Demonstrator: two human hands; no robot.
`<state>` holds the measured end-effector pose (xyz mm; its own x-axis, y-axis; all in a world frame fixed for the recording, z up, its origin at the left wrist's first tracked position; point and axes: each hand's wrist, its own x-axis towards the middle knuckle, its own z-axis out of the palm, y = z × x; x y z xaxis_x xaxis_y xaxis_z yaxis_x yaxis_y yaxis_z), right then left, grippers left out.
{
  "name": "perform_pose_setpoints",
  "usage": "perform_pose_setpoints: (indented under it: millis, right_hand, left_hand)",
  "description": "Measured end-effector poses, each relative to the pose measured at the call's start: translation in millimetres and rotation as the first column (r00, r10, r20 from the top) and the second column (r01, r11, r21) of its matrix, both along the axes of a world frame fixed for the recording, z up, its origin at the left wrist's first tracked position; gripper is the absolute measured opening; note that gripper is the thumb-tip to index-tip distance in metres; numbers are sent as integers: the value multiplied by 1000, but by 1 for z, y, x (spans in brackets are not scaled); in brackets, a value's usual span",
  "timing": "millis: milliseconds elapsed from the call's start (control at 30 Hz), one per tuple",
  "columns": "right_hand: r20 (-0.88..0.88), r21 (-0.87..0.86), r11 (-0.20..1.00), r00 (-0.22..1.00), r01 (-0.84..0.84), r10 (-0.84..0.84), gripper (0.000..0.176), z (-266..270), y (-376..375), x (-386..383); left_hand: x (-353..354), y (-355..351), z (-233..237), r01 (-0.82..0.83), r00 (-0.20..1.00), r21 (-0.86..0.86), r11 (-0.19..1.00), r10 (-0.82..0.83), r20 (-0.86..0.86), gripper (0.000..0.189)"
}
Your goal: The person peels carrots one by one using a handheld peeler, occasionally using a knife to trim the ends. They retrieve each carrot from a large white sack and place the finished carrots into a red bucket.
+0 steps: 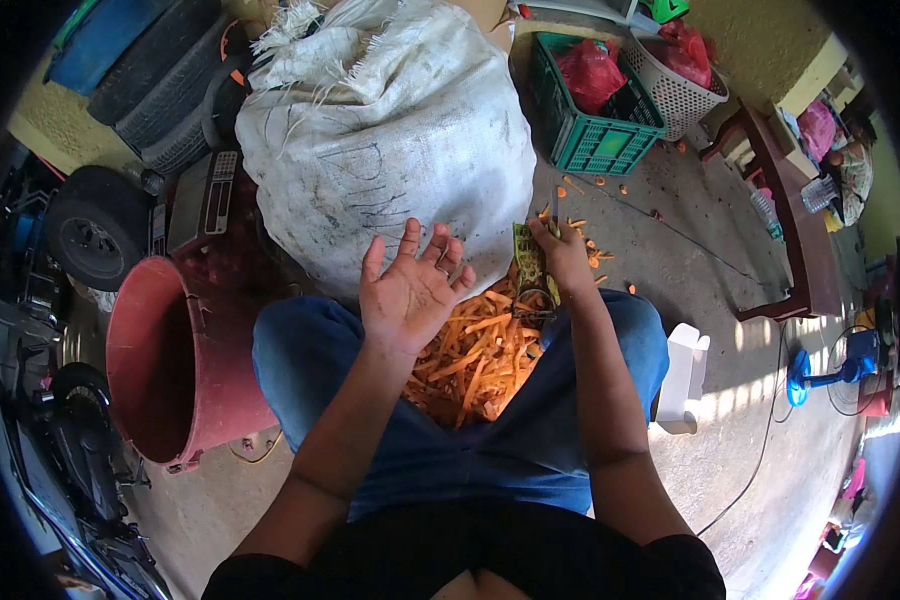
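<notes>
My left hand (410, 295) is raised palm up in front of the white sack, fingers apart and curling slightly, nothing in it. My right hand (567, 255) is closed around a narrow tool whose thin end points up past the fingers. Beside that hand is a yellow-green printed packet or strip (528, 262), and whether the fingers grip it too is unclear. Between my knees lies a heap of orange strips (470, 355), below both hands. A large white sack (400, 150) with dark lettering stands behind the heap.
At left are a red bin (195, 360) on its side, a tyre (95, 228) and a scale (205, 205). A green crate (600, 140) and a white basket (675, 95) stand at the back right. Right of my knee lies a white box (681, 375); another person (855, 175) is far right.
</notes>
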<state>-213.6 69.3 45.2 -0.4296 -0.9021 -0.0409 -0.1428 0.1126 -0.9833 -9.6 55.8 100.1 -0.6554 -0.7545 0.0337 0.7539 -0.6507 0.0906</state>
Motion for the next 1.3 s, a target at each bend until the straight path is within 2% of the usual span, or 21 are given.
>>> perform_pose_setpoints:
  millis: [67, 100, 167, 267, 333, 367, 400, 433, 467, 500, 533, 567, 600, 667, 700, 767, 900, 967, 1133, 1200, 1300]
  right_hand:
    - [245, 23, 999, 969, -28, 21, 22, 10, 0, -2]
    - [244, 21, 999, 970, -28, 22, 22, 22, 1, -3]
    - [465, -25, 992, 880, 123, -97, 16, 49, 2, -7]
    - [443, -25, 984, 884, 179, -149, 17, 31, -18, -47]
    - [416, -34, 969, 885, 243, -208, 20, 15, -31, -69]
    - [419, -33, 971, 885, 238, -203, 20, 3, -32, -75]
    - [390, -32, 969, 896, 243, -212, 20, -9, -32, -80]
    - [358, -38, 968, 908, 248, -218, 21, -14, -32, -83]
    - [286, 110, 929, 884, 354, -371, 21, -6, -34, -75]
    - [287, 106, 930, 885, 352, -368, 21, -11, -41, -79]
    - [164, 31, 945, 931, 327, -327, 24, -20, -47, -82]
    - [34, -39, 956, 956, 292, -291, 26, -28, -51, -87]
    - [-363, 43, 963, 902, 265, -232, 31, -21, -53, -86]
    - [-425, 135, 960, 889, 247, -169, 33, -6, -59, -79]
    - [-475, 231, 946, 875, 227, -94, 35, -5, -61, -79]
    - [-450, 161, 949, 875, 273, -175, 34, -21, -70, -86]
    - [-396, 161, 935, 889, 316, -232, 34, -23, -78, -89]
    - [-317, 125, 960, 927, 252, -202, 32, -11, -76, -84]
    - [-305, 126, 958, 929, 256, -208, 28, -13, -80, -85]
    - [-251, 126, 964, 948, 235, -198, 27, -13, -79, -83]
    - [-291, 100, 969, 938, 226, -188, 27, -15, -79, -81]
  left_hand:
    - [5, -8, -2, 17, 998, -25, 1000, -16, 54, 33]
    - [9, -15, -4, 17, 998, -28, 999, -15, 53, 33]
    - [20, -37, -5, 32, 985, -160, 987, -4, 173, 33]
    - [42, -85, 9, -82, 914, -322, 943, 200, 352, 31]
    - [52, -132, 24, -184, 827, -617, 765, 460, 323, 22]
    - [55, -161, 27, -321, 617, -724, 610, 715, 329, 15]
    - [56, -188, 29, -397, 342, -822, 409, 897, 282, 12]
    - [56, -209, 35, -371, 189, -860, 351, 935, 300, 12]
    - [54, -229, 42, -335, 34, -895, 295, 953, 301, 13]
    - [53, -246, 51, -336, 32, -896, 291, 954, 297, 13]
    - [52, -260, 59, 73, -156, -989, 132, 980, 120, 15]
    - [49, -274, 64, 490, -246, -872, 16, 962, -121, 16]
    - [43, -295, 63, 489, -241, -872, 16, 963, -118, 16]
    - [31, -328, 56, 666, 47, -743, 72, 989, 138, 18]
    - [23, -335, 54, 743, 106, -663, 95, 961, 256, 18]
    - [6, -344, 48, 826, 149, -558, 82, 922, 356, 18]
    - [-28, -348, 33, 839, 159, -543, 43, 935, 318, 19]
    - [-41, -348, 24, 815, 140, -579, 26, 961, 240, 20]
    - [-73, -350, 2, 724, 51, -690, -22, 998, 21, 23]
    - [-82, -350, -5, 685, 9, -728, -32, 999, -36, 25]
    - [-89, -352, -11, 650, -39, -759, -42, 995, -88, 28]
